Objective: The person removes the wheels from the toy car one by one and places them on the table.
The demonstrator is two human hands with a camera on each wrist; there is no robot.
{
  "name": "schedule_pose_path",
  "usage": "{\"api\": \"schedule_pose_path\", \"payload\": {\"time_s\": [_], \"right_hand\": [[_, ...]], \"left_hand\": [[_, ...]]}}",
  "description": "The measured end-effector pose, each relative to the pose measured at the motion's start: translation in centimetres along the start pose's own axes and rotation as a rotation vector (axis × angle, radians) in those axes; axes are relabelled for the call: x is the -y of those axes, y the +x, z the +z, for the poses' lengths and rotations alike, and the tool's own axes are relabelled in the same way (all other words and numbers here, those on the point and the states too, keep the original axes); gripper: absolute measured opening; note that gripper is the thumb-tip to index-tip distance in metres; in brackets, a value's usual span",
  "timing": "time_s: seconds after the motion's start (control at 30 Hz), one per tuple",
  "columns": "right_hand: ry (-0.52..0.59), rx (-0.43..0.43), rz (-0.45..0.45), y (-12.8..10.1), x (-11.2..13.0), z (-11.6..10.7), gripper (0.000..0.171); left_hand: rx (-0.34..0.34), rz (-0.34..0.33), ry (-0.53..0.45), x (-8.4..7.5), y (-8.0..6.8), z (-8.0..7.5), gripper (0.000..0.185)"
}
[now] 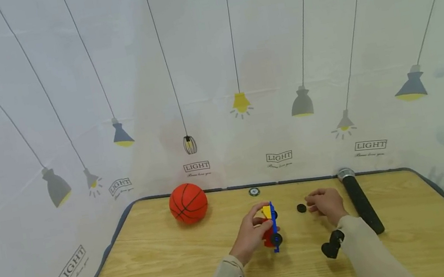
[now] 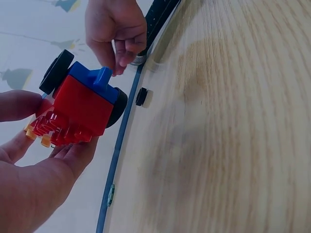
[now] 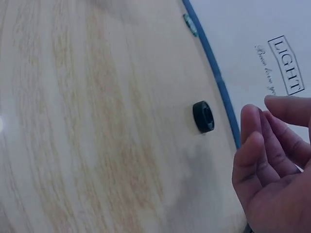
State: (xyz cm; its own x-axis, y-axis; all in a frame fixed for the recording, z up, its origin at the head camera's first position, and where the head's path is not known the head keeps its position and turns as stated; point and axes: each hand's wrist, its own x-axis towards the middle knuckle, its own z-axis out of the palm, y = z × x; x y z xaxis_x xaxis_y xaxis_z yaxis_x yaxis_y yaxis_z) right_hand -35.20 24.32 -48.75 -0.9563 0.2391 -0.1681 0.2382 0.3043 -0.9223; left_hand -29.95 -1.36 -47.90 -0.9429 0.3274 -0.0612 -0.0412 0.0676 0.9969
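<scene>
A toy vehicle (image 1: 270, 227) built of red, blue and yellow blocks is being gripped by the left hand (image 1: 250, 235) near the middle of the wooden surface (image 1: 147, 274). In the left wrist view the toy vehicle (image 2: 77, 104) is being held up off the surface, with the thumb and fingers (image 2: 19, 104) curled round its red body; two black wheels are being shown at its sides, and a blue peg is sticking out of its blue part.

A loose black wheel (image 1: 301, 208) is lying flat on the surface between the two hands, just beside the fingertips of the right hand (image 1: 326, 205). Nothing is being held by the right hand: in the right wrist view its fingers (image 3: 257, 145) are being kept loosely bent, near the wheel (image 3: 203, 116) but apart from it. The same wheel (image 2: 142, 96) is being seen in the left wrist view close to the surface's dark edge, below the right hand (image 2: 115, 30).

An orange basketball (image 1: 188, 203) is resting at the far left of the surface, well apart from the hands. A black microphone (image 1: 360, 199) is lying to the right of the right hand. A printed curtain (image 1: 212, 73) with lamp drawings is hanging behind the surface.
</scene>
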Motion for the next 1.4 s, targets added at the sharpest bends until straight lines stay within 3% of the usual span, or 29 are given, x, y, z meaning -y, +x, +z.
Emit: {"api": "schedule_pose_path", "payload": {"time_s": [0.2,0.5,0.67,0.97,1.4], "right_hand": [[0.071,0.074,-0.058,-1.2,1.0,-0.2,0.03],[0.106,0.173,-0.179,-3.9,2.1,0.8,0.022],[0.089,0.24,-0.234,-5.7,2.5,1.7,0.02],[-0.001,0.437,-0.432,-7.4,1.9,3.0,0.021],[-0.005,0.398,-0.417,-8.1,1.5,4.1,0.025]], "left_hand": [[-0.018,0.009,-0.004,0.3,0.1,-0.1,0.047],[-0.18,0.022,-0.025,0.5,0.5,0.1,0.048],[-0.198,0.019,-0.053,0.2,0.5,0.1,0.048],[-0.217,0.032,-0.06,0.0,0.8,0.2,0.046],[-0.246,0.029,-0.046,-0.2,0.7,0.6,0.047]]}}
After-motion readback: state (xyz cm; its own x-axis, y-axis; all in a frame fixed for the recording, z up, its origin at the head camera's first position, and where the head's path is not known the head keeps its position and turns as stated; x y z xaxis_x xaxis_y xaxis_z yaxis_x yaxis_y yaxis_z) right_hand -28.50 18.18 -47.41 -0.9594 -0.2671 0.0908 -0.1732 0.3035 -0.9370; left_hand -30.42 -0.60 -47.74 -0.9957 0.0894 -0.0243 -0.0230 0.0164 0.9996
